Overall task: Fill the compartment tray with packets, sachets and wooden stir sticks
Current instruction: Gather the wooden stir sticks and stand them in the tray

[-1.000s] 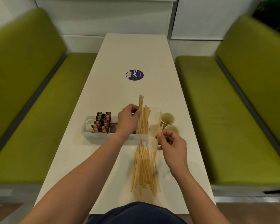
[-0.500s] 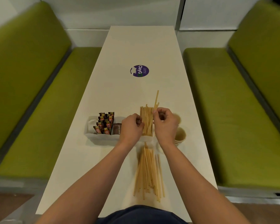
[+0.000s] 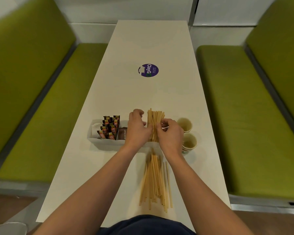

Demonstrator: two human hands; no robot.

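Observation:
A white compartment tray (image 3: 98,141) lies across the table. Dark and orange sachets (image 3: 109,127) stand in its left part, with a brown sugar packet (image 3: 122,135) beside them. Wooden stir sticks (image 3: 154,117) stand bunched in the right compartment. My left hand (image 3: 137,128) is at the bunch's left side, its fingers loosely curled and apart from the sticks. My right hand (image 3: 170,134) pinches the bunch from the right with curled fingertips. A loose pile of stir sticks (image 3: 155,180) lies on the table between my forearms.
Two paper cups (image 3: 184,124) (image 3: 189,143) stand right of the tray, close to my right hand. A purple round sticker (image 3: 148,70) marks the white table (image 3: 143,39) further out. Green benches (image 3: 41,107) flank both sides.
My right hand brought one stick from the pile to the tray and lowered it into the bunch; it no longer sticks out above. My left hand's fingers have come off the bunch.

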